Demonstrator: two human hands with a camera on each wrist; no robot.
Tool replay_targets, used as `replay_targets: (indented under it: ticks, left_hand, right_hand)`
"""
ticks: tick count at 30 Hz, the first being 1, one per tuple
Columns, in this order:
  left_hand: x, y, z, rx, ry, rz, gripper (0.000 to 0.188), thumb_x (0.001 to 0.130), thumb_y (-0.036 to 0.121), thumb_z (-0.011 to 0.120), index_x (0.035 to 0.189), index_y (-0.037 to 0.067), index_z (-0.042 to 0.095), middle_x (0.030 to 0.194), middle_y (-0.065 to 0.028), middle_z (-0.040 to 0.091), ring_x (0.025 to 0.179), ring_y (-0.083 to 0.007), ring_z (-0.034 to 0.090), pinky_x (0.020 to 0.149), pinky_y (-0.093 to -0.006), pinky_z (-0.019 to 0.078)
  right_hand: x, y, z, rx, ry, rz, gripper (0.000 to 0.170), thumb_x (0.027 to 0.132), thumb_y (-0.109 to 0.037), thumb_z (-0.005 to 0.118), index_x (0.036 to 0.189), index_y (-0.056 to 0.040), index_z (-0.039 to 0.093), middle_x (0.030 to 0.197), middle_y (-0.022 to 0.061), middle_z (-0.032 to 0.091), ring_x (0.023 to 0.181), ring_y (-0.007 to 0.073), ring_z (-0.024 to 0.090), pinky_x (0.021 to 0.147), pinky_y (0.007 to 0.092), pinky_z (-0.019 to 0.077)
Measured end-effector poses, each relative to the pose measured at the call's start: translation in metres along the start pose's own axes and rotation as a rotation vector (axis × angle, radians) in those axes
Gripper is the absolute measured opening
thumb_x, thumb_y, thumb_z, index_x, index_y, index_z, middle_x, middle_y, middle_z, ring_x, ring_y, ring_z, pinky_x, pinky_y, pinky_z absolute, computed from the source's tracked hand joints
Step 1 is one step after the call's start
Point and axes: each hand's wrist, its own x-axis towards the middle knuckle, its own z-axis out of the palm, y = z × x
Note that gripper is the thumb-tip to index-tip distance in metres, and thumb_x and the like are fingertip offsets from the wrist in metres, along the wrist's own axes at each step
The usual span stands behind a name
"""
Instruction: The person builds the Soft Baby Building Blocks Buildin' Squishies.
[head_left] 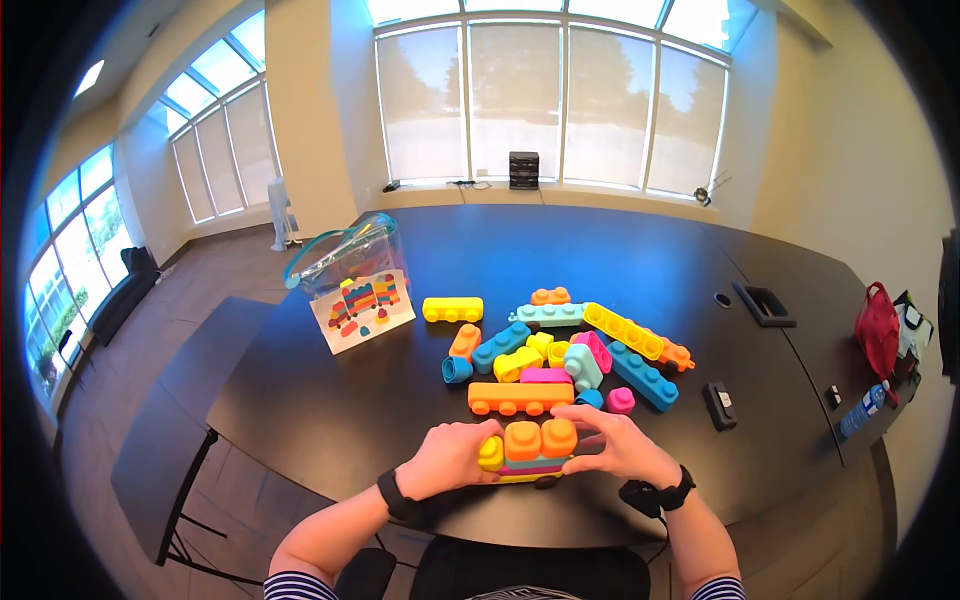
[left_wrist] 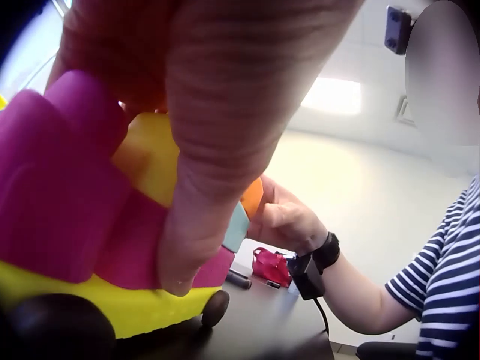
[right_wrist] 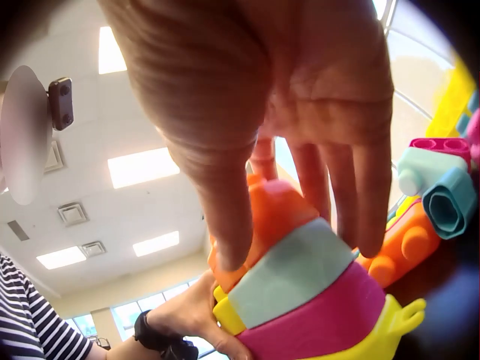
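A toy block car stands near the table's front edge, between the two hands. It has a yellow wheeled base (left_wrist: 150, 311), a magenta layer (right_wrist: 322, 311), a pale teal block (right_wrist: 296, 270) and orange blocks (head_left: 522, 441) on top. At its left end is a yellow block (head_left: 490, 454). My left hand (head_left: 455, 462) grips that end, its thumb flat against the magenta side in the left wrist view. The right hand (head_left: 622, 448) holds the orange block at the right end, thumb on the near side and fingers reaching over the far side; some fingertips are hidden.
Just beyond the car lies a long orange wheeled block (head_left: 518, 398), with a loose pile of colourful blocks (head_left: 640, 376) behind it. A clear bag (head_left: 375, 245) with a picture card (head_left: 362, 310) stands left. A black device (head_left: 719, 406) and a water bottle (head_left: 865, 408) are right.
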Motion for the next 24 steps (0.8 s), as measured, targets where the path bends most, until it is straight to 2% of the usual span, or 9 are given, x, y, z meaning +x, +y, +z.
replay_targets:
  ticks: [2,5,7,9,12,14,19,23,24]
  left_hand:
    - [-0.011,-0.01,-0.011,-0.011,0.045,-0.025,0.063,0.069,0.041,0.095,0.119,0.014,0.066,0.095,-0.0138,0.076,0.091,-0.0397,0.074,0.081,-0.0483,0.0586]
    - [-0.029,-0.04,-0.031,-0.023,0.118,-0.098,0.059,0.068,0.039,0.095,0.117,0.017,0.069,0.094,-0.0132,0.077,0.092,-0.0386,0.074,0.082,-0.0486,0.0592]
    - [-0.04,-0.062,-0.047,-0.03,0.187,-0.137,0.06,0.066,0.039,0.095,0.116,0.016,0.07,0.096,-0.0138,0.077,0.093,-0.0389,0.074,0.084,-0.0476,0.0594]
    - [-0.05,-0.083,-0.06,-0.066,0.231,-0.178,0.061,0.064,0.038,0.096,0.115,0.014,0.071,0.097,-0.0144,0.077,0.093,-0.039,0.074,0.085,-0.0465,0.0596]
    - [-0.062,-0.111,-0.071,-0.059,0.266,-0.264,0.062,0.063,0.039,0.098,0.113,0.012,0.072,0.096,-0.0158,0.077,0.093,-0.04,0.074,0.087,-0.0454,0.0597]
    - [-0.066,-0.124,-0.073,-0.032,0.275,-0.33,0.061,0.063,0.04,0.098,0.111,0.011,0.072,0.096,-0.0169,0.078,0.094,-0.0409,0.074,0.088,-0.0454,0.0597]
    - [-0.073,-0.155,-0.063,-0.092,0.293,-0.334,0.063,0.064,0.041,0.098,0.113,0.01,0.072,0.094,-0.0184,0.077,0.092,-0.0404,0.075,0.087,-0.0452,0.0607]
    - [-0.073,-0.16,-0.057,-0.175,0.263,-0.361,0.064,0.067,0.039,0.097,0.117,0.01,0.07,0.096,-0.0173,0.078,0.094,-0.04,0.075,0.087,-0.0452,0.0607]
    - [-0.071,-0.158,-0.057,-0.191,0.255,-0.369,0.064,0.067,0.039,0.097,0.118,0.01,0.069,0.097,-0.0171,0.078,0.094,-0.0398,0.075,0.087,-0.045,0.0607]
  right_hand:
    - [0.001,0.001,-0.012,-0.028,0.024,0.006,0.092,0.079,-0.025,0.095,0.157,-0.011,0.05,0.146,0.0123,0.064,0.131,0.0255,0.064,0.102,0.0433,0.0571]
    - [0.019,0.001,-0.041,-0.122,0.144,-0.058,0.081,0.082,-0.028,0.093,0.152,-0.0084,0.055,0.142,0.0117,0.067,0.127,0.0258,0.066,0.098,0.0418,0.0577]
    - [0.047,-0.003,-0.061,-0.201,0.147,-0.066,0.061,0.087,-0.018,0.088,0.142,-0.0059,0.065,0.137,0.0108,0.07,0.125,0.0246,0.068,0.1,0.0389,0.0584]
    - [0.085,-0.016,-0.075,-0.417,0.127,-0.216,0.053,0.088,-0.02,0.087,0.135,-0.0034,0.068,0.126,0.013,0.074,0.116,0.0252,0.071,0.096,0.0374,0.059]
    - [0.171,0.002,-0.077,-0.437,0.109,-0.397,0.047,0.089,-0.028,0.085,0.126,-0.0035,0.072,0.119,0.0164,0.075,0.108,0.0321,0.072,0.093,0.041,0.0579]
    - [0.219,-0.012,-0.065,-0.581,0.045,-0.235,0.043,0.09,-0.031,0.082,0.124,-0.005,0.074,0.121,0.0173,0.075,0.114,0.0377,0.07,0.101,0.0436,0.0557]
    - [0.344,0.032,0.002,-0.697,-0.033,-0.167,0.041,0.084,-0.024,0.08,0.124,-0.0135,0.077,0.117,0.0167,0.077,0.112,0.0368,0.072,0.099,0.0474,0.058]
    - [0.393,0.067,0.048,-0.777,0.029,-0.148,0.046,0.083,-0.017,0.081,0.128,-0.0116,0.072,0.119,0.0162,0.076,0.113,0.0362,0.073,0.098,0.049,0.0585]
    - [0.399,0.074,0.054,-0.808,-0.002,-0.084,0.04,0.085,-0.014,0.079,0.123,-0.0093,0.071,0.116,0.017,0.076,0.113,0.0371,0.073,0.096,0.0493,0.0592]
